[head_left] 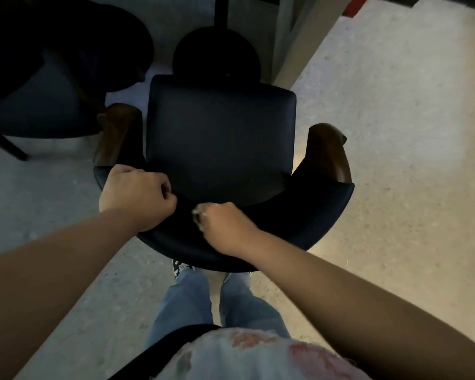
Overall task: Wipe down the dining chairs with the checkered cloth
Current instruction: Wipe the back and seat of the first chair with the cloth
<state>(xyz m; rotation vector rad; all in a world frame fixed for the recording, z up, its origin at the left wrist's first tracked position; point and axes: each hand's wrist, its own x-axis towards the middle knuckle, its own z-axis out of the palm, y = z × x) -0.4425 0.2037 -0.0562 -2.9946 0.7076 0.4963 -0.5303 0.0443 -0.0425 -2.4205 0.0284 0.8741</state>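
Both hands, left (136, 197) and right (222, 226), are gripping the chair (220, 138) backrest, seemingly repositioning it; wiping next needs the cloth (180, 267).

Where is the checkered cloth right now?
Only a scrap of the checkered cloth shows in the head view, low centre, peeking from under the chair's backrest just above the jeans.

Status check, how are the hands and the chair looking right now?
Left hand and right hand both fisted on the dark chair's backrest. Checkered cloth: only a scrap visible below the backrest. Seat unobstructed.
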